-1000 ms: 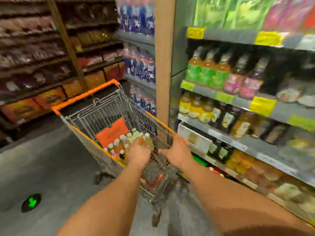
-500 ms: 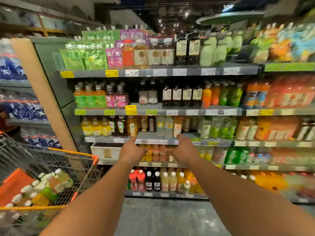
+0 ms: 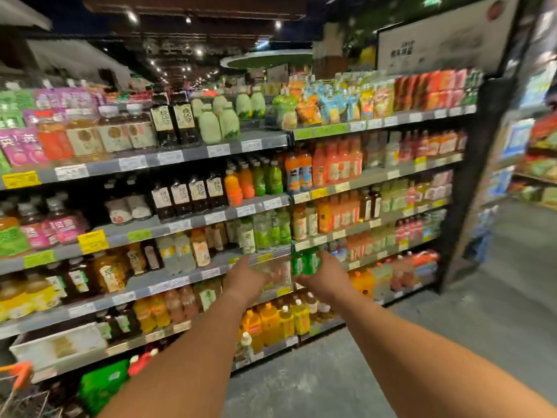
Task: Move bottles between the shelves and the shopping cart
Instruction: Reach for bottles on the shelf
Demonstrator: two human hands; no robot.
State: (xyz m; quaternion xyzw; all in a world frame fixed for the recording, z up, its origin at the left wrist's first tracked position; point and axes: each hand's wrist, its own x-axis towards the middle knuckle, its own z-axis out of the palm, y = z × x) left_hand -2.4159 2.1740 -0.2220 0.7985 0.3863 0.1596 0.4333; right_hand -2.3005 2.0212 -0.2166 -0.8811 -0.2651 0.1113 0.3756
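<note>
Your left hand (image 3: 245,274) and right hand (image 3: 324,277) reach side by side toward the grey shelves of drink bottles (image 3: 193,158); blur hides whether either holds anything. Only the orange-rimmed wire shopping cart's corner (image 3: 18,374) shows, bottom left.

Grey metal shelves (image 3: 193,153) run in stacked tiers, price tags along their front edges. Upright drink bottles (image 3: 187,196) stand in rows on them, dark, orange, green and yellow; pouches (image 3: 328,105) fill the top right tier. Below lies grey floor (image 3: 346,375).

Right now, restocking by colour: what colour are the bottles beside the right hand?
Green, in the head view: bottles beside the right hand.
</note>
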